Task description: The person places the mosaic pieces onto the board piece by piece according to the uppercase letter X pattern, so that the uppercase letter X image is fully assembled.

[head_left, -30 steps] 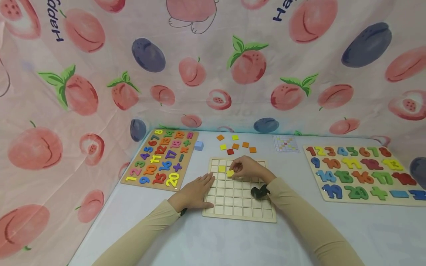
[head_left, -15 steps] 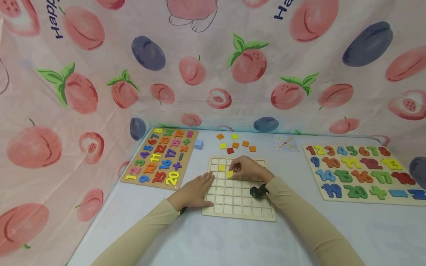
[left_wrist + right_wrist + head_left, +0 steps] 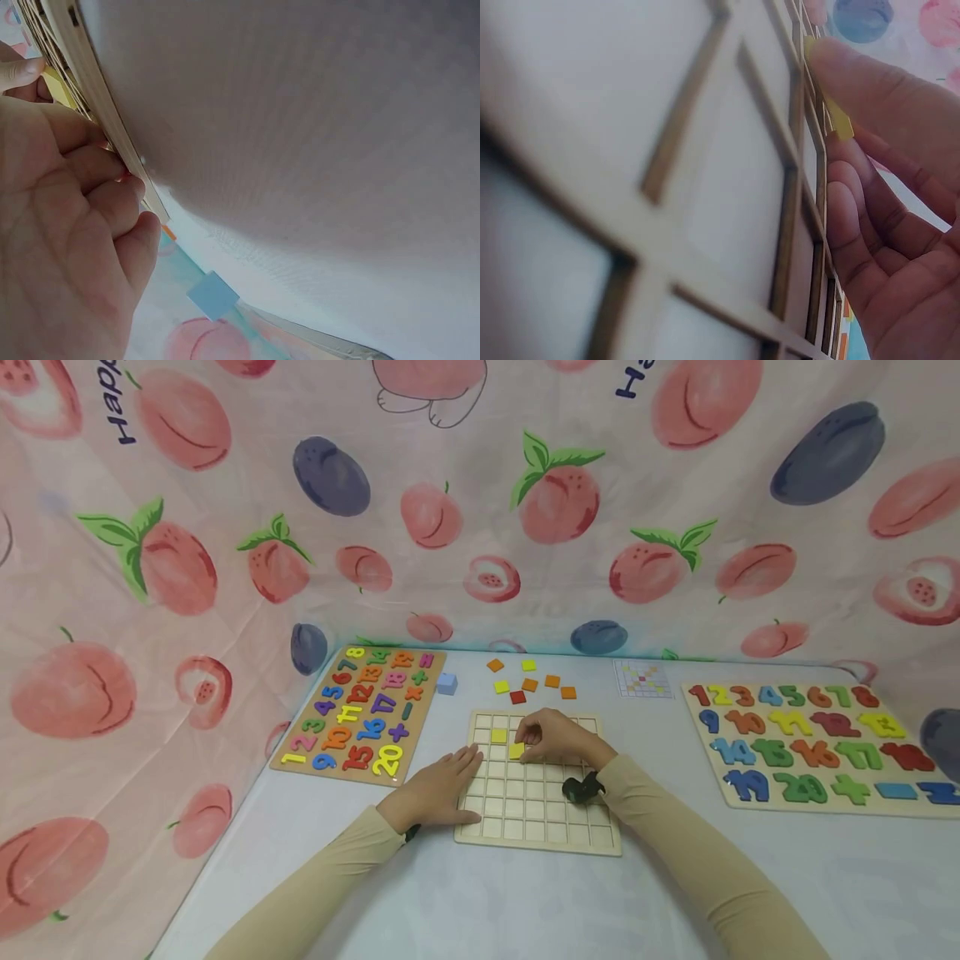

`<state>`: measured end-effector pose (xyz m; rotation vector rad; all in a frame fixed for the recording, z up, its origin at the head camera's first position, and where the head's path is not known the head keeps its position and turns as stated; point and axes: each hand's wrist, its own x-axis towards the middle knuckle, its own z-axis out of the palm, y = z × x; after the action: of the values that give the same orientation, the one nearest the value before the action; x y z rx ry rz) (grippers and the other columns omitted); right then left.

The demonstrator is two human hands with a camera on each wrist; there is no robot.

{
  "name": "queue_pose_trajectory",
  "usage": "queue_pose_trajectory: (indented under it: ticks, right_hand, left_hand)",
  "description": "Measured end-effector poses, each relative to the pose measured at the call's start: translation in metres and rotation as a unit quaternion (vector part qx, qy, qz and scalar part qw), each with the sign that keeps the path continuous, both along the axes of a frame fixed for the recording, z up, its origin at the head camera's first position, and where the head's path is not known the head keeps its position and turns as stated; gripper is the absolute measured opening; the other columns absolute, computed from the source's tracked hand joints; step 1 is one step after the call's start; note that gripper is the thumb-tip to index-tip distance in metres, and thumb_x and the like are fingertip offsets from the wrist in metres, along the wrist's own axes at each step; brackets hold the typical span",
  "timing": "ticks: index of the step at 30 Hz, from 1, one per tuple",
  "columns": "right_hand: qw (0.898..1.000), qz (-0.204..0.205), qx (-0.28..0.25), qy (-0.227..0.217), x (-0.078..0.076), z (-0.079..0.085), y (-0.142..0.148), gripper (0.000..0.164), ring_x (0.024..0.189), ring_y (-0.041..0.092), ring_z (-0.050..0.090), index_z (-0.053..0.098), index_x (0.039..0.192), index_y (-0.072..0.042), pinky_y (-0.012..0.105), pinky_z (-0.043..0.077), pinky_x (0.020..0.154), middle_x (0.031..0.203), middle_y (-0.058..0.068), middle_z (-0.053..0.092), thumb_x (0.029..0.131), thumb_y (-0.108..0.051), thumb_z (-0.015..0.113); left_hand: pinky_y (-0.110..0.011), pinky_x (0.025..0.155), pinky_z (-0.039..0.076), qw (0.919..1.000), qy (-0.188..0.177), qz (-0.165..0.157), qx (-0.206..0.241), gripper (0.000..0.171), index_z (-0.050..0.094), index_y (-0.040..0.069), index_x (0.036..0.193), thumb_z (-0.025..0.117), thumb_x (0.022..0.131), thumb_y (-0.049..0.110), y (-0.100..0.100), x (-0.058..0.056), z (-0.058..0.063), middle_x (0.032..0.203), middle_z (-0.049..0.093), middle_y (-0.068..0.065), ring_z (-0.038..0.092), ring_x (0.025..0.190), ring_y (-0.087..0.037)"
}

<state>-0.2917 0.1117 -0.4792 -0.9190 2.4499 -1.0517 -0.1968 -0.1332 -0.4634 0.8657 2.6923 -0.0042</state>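
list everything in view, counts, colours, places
Table: one, white, below
Wooden grid: one, beige, centre
Orange tiles: four, behind grid
Red tile: one, behind grid
Yellow tiles: four, two behind grid, two at it
Number boards: two, multicoloured, either side
Cube: one, blue, near left board
Sheet: one, white, back right
Cloth: count unclear, pink, back, left
Wrist devices: two, black, wrists
Sleeves: two, tan, arms
Left grip: one, on grid's edge
Right grip: one, pinching yellow tile

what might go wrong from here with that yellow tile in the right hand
The right hand pinches a yellow tile at the grid board; it might catch on the raised dividers and sit crooked. The left hand touches the board's left edge; if it lifts, the board could shift. The other yellow tile lies close by and might get nudged.
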Motion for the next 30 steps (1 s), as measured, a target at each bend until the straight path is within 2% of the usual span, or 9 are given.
queue_pose_trajectory:
  ticks: [9,22,30]
  right_hand:
    - [1.0,-0.002,-0.003,-0.01,-0.0021,-0.0008,-0.0005,0.019,0.07,0.01,0.055,0.07,0.086,-0.01,0.023,0.051,0.066,0.078,0.002,0.064,0.072,-0.016,0.081]
    - [1.0,0.002,0.001,-0.002,-0.0032,0.0004,-0.0005,0.016,0.07,0.009,0.055,0.07,0.085,-0.009,0.022,0.051,0.066,0.078,0.002,0.065,0.073,-0.014,0.08]
    - [0.999,0.026,-0.027,-0.04,-0.0071,0.003,0.0079,0.023,0.078,0.01,0.061,0.07,0.097,-0.007,0.023,0.055,0.072,0.089,0.005,0.069,0.076,-0.014,0.078]
  left_hand:
    - [-0.038,0.119,0.023,1.0,0.0,0.001,-0.005,0.093,0.018,0.005,0.15,0.056,0.084,0.059,-0.0006,-0.001,-0.0017,0.158,0.015,-0.011,0.016,0.147,-0.024]
    - [-0.037,0.12,0.023,1.0,0.0,0.005,-0.002,0.094,0.019,0.005,0.15,0.057,0.084,0.059,0.0004,-0.0019,-0.0005,0.158,0.016,-0.011,0.017,0.147,-0.024]
    - [-0.038,0.12,0.022,1.0,-0.006,0.005,0.001,0.095,0.018,0.005,0.15,0.057,0.083,0.059,-0.0001,-0.0027,-0.0047,0.158,0.015,-0.011,0.016,0.147,-0.024]
